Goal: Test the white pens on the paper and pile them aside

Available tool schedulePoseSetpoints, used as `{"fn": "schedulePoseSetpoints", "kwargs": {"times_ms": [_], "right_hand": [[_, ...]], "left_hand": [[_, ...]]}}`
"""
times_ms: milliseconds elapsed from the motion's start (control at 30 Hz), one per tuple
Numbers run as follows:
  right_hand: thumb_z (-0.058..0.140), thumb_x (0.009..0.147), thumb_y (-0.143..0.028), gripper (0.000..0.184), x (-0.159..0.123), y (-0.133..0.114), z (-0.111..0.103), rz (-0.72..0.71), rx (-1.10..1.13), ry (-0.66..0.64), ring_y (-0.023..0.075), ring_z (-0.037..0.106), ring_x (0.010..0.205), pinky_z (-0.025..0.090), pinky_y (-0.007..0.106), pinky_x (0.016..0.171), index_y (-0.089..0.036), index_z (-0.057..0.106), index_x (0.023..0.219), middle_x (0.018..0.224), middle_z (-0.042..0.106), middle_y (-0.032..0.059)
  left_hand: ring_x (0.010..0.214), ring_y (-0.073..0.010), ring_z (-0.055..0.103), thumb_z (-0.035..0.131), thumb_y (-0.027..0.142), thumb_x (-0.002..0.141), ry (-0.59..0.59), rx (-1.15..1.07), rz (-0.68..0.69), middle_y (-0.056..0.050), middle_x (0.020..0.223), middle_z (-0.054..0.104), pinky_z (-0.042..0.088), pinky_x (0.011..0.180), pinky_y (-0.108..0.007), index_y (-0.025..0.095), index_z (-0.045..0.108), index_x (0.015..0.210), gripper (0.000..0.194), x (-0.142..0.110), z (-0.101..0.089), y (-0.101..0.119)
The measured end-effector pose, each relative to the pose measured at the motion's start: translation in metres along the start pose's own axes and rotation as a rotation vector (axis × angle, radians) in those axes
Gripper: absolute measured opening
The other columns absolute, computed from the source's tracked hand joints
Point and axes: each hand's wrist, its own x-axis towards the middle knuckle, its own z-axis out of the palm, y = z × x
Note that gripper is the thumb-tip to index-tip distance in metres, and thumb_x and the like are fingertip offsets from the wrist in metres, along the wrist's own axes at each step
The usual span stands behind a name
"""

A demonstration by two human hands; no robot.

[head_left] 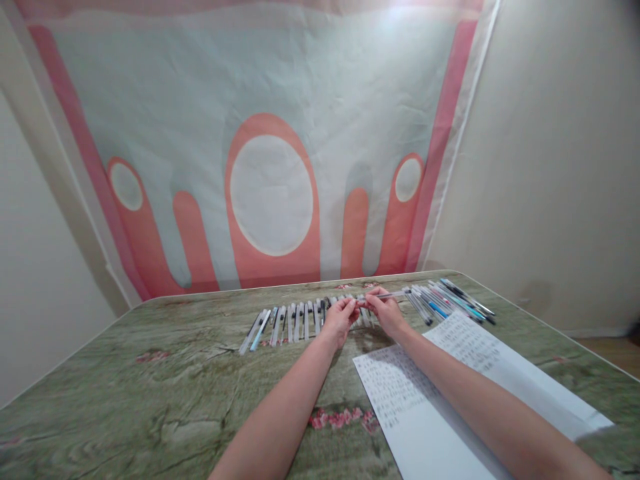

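- The left hand (341, 317) pinched the left end of a slim pen (395, 294) with its fingers, the thumb pressed close to the fingertips.
- The right hand (385, 310) grasped the same pen along its barrel, its fingers wrapped around it; the far end poked out to the right, toward the loose pens.
- That pen was held above the surface (150, 400), roughly level, between both hands; its exact tip was hidden by the left fingers.
- A row of pens (297, 320) lay side by side to the left of the hands and ran on beneath them, most with pale barrels and dark parts; its right end was partly covered by the hands.
- One light-blue pen (261, 330) lay second from the left in that row.
- A loose pile of pens (450, 300) lay to the right, overlapping at various angles, with black, blue and pale ones among them.
- Handwritten paper (425, 433) lay nearer the person, below the pile, with the right forearm across it.
- The surface had a green wood-grain print with pink blossoms.
- Behind it hung a grey-green backdrop (325, 80) with coral arches and pale ovals.
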Motion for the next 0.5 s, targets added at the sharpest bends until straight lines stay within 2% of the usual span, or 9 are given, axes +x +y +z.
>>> {"fn": "schedulePoseSetpoints", "kwargs": {"times_ms": [367,500], "right_hand": [[0.061,0.068,-0.030,0.015,-0.0032,-0.0066,0.0018,-0.026,-0.080,-0.019,0.0075,0.048,0.050,0.050,0.027,0.064,-0.019,0.051,0.065,0.054,0.048,-0.0062],[0.060,0.068,-0.031,0.016,-0.0039,-0.0078,0.0010,-0.028,-0.127,-0.029,0.0082,0.051,0.052,0.047,0.024,0.060,-0.018,0.051,0.066,0.056,0.051,-0.0053]], "left_hand": [[0.055,-0.0041,0.049,0.070,0.030,0.061,0.036,0.026,0.003,-0.003,0.072,0.062,0.042,0.058,-0.018,0.011,0.060,0.073,0.024,0.0043,-0.0037,-0.0037],[0.056,-0.0048,0.050,0.071,0.031,0.059,0.035,0.044,0.016,-0.003,0.072,0.062,0.042,0.058,-0.018,0.011,0.060,0.073,0.027,0.0058,-0.0056,-0.0052]]}}
